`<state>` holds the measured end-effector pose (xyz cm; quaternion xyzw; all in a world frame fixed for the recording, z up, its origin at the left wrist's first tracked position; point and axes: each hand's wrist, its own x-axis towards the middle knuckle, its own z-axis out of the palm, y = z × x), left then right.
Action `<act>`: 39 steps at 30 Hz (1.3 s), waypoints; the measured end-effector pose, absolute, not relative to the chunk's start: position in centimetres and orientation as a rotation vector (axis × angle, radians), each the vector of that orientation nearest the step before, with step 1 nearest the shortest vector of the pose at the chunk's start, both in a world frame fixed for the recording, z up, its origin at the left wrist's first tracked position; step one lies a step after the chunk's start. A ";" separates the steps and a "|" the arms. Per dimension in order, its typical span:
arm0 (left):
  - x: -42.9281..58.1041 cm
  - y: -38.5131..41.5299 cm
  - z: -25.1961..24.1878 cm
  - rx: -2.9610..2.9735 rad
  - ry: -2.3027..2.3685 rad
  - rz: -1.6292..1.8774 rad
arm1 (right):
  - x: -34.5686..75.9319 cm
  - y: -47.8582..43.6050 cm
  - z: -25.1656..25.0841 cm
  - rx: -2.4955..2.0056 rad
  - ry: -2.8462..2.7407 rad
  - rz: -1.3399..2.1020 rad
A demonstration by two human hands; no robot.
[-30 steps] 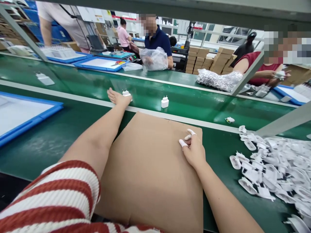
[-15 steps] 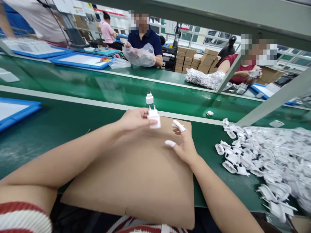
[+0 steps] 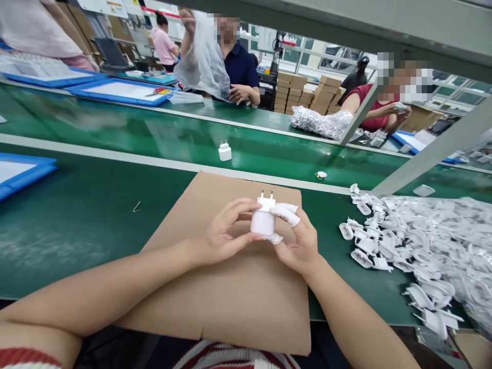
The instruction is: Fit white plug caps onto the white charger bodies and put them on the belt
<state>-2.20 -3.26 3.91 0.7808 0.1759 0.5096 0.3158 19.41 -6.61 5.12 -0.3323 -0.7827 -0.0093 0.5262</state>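
A white two-pin charger plug point(image 3: 263, 221) is held upright above the cardboard sheet point(image 3: 230, 302), its metal pins pointing up. My left hand point(image 3: 226, 230) pinches it from the left, thumb low and fingers near the top. From the right, my right hand point(image 3: 298, 236) grips the same plug; white covers sit on its thumb and finger. Beyond the cardboard, another white charger plug point(image 3: 225, 151) stands pins-up on the green conveyor belt point(image 3: 154, 138).
Loose white plug shells point(image 3: 369, 243) and a plastic bag of them point(image 3: 453, 241) lie at the right. A blue tray point(image 3: 26, 171) is at the left. A slanted metal post point(image 3: 423, 148) rises on the right. Co-workers sit across the belt; one person point(image 3: 242, 72) handles a clear bag.
My left hand has brought the plug right and nearer to me, and my right hand has closed on it. The plug on the belt has shifted left. A co-worker has lifted the clear bag.
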 end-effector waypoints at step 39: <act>-13.7 17.3 4.2 1.384 1.816 1.664 | 27.0 0.1 1.7 -2.304 -1.450 0.041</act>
